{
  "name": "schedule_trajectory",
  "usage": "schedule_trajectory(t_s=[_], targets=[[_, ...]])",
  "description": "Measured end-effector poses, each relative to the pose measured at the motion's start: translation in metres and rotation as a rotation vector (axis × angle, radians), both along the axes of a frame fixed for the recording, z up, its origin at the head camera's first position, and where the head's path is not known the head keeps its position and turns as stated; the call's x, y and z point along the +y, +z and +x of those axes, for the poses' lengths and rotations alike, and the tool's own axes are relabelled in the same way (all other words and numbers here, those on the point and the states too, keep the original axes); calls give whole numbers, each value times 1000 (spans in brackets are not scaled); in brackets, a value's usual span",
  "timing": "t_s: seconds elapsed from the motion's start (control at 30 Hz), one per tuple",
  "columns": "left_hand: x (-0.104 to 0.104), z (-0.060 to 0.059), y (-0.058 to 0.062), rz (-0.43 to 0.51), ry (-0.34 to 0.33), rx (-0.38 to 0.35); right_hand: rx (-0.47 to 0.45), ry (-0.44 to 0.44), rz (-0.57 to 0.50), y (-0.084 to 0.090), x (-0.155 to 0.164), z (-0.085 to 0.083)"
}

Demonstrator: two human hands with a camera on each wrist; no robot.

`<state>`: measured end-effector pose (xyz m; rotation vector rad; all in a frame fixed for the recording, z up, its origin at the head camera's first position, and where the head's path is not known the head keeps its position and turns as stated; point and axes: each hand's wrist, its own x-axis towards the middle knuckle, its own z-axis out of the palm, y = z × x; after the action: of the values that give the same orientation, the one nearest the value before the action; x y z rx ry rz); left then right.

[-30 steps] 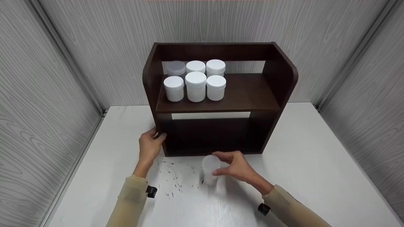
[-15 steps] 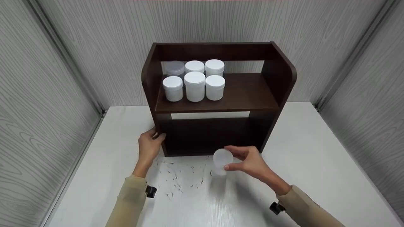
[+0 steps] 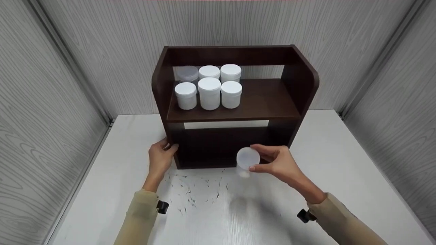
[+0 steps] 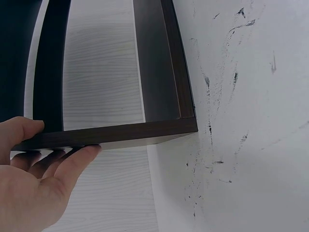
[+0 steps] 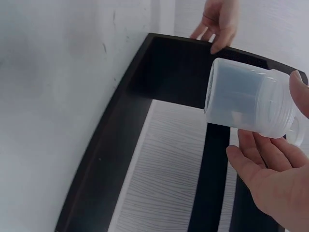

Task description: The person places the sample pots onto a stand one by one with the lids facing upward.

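Observation:
In the head view, my left hand (image 3: 160, 160) grips the lower left side panel of a dark brown two-tier shelf rack (image 3: 270, 98). The left wrist view has the thumb on one face of that panel (image 4: 135, 129) and the fingers on the other. A translucent plastic jar (image 3: 247, 159) is held off the table by my right hand (image 3: 281, 163), in front of the lower tier. Up close in the right wrist view, this jar (image 5: 239, 94) looks see-through, its broader end between thumb and fingers. Whether that end has a lid I cannot tell.
Several white lidded jars (image 3: 209, 97) stand in two rows on the left and middle of the upper tier. One greyish jar (image 3: 188, 73) sits at the back left. Dark scuff marks (image 3: 189, 194) lie on the white table (image 3: 340, 163). Grey wood-grain walls (image 3: 385, 102) enclose it.
My right hand has lifted the translucent jar from near the table, moving it up and to the right in the head view. My left hand has kept its hold on the rack.

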<state>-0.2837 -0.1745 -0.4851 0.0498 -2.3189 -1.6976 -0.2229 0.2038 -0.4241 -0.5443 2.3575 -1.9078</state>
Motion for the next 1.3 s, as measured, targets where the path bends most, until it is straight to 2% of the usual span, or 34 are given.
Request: schedule_trajectory(t_s=[0.47,0.77,1.07,1.3], targets=[[-1,1,0,-14,-11,8,0,-31,-85,43,5,-2],[-1,1,0,-28,8,5,59,-90,-94,77,8,-10],[-1,1,0,-18,2,-7,95,-152,-113,106,6,-30],[-1,0,0,-3,-5,-4,116,-207,-176,119,3,-54]])
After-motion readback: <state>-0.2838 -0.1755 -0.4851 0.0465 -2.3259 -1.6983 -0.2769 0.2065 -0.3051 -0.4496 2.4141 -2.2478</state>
